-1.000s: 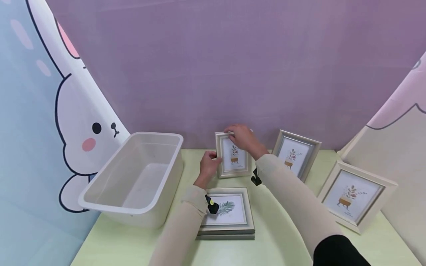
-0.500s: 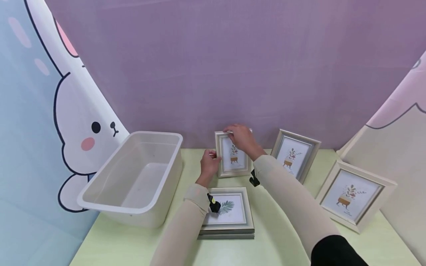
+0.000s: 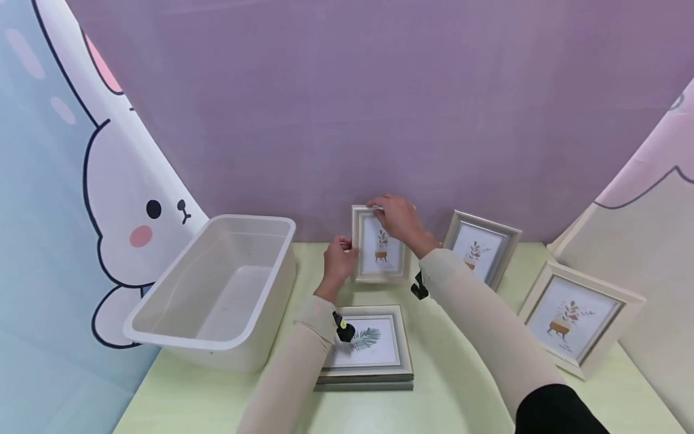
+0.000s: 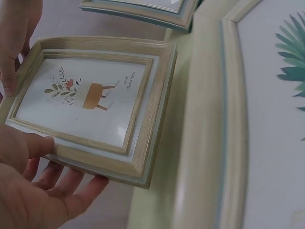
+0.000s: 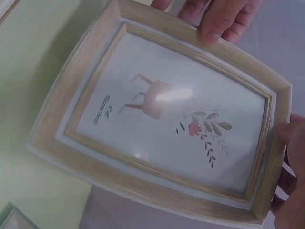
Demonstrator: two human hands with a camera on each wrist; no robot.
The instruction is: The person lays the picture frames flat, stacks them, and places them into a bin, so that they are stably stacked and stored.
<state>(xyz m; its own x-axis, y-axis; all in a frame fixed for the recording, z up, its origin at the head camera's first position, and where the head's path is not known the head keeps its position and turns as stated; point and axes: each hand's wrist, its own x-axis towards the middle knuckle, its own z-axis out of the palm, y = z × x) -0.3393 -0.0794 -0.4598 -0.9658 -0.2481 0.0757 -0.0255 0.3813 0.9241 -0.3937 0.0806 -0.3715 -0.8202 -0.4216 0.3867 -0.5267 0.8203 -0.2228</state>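
A small picture frame (image 3: 382, 246) with a pale wood-toned border and a potted-plant print is held upright near the purple backdrop. My left hand (image 3: 339, 263) grips its left edge, thumb (image 4: 40, 144) on the front and fingers behind. From above, my right hand (image 3: 400, 218) pinches the top edge; in the right wrist view its thumb (image 5: 288, 130) lies on the border. Just in front lies a stack of frames (image 3: 374, 337), the top one showing a green palm leaf, partly covered by my left wrist.
On the left stands a white plastic tub (image 3: 282, 283). Two more plant-print frames stand on the right: a grey-edged frame (image 3: 506, 250) at the back, partly behind my right sleeve, and a cream frame (image 3: 582, 319) nearer. The pale green table (image 3: 444, 392) meets the purple cloth (image 3: 347, 120) behind.
The held picture frame has risen slightly in the head view, with both hands still gripping it. The stack, tub and the frames on the right stay in place.
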